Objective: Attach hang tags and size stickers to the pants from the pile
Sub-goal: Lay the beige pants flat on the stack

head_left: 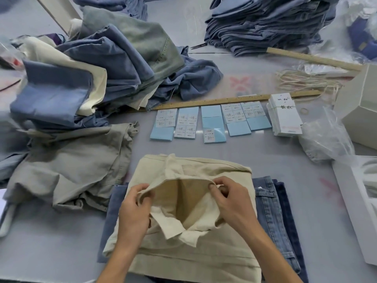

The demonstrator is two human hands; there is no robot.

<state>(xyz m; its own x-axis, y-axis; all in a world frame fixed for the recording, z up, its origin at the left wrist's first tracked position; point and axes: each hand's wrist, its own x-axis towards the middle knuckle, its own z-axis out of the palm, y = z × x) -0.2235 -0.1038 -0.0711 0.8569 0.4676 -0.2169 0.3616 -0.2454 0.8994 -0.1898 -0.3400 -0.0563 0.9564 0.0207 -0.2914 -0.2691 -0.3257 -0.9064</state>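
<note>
Cream pants point(204, 254) lie folded at the front of the table on top of folded blue jeans point(271, 203). My left hand point(132, 213) grips the left side of the cream waistband. My right hand point(230, 199) pinches the right side, and together they hold the waist spread apart so the inside shows. Sheets of size stickers point(210, 121) on blue backing lie in a row beyond the pants. A banded stack of white hang tags point(284, 115) sits to their right. A loose pile of blue, grey and cream pants point(114, 64) fills the left.
Grey pants point(75, 164) lie crumpled at left. A wooden ruler point(234, 100) runs behind the stickers, with a bundle of tag strings point(306, 81) beyond it. A neat stack of blue pants point(265, 23) stands at back right. White boxes point(359, 107) and a plastic bag point(324, 139) crowd the right.
</note>
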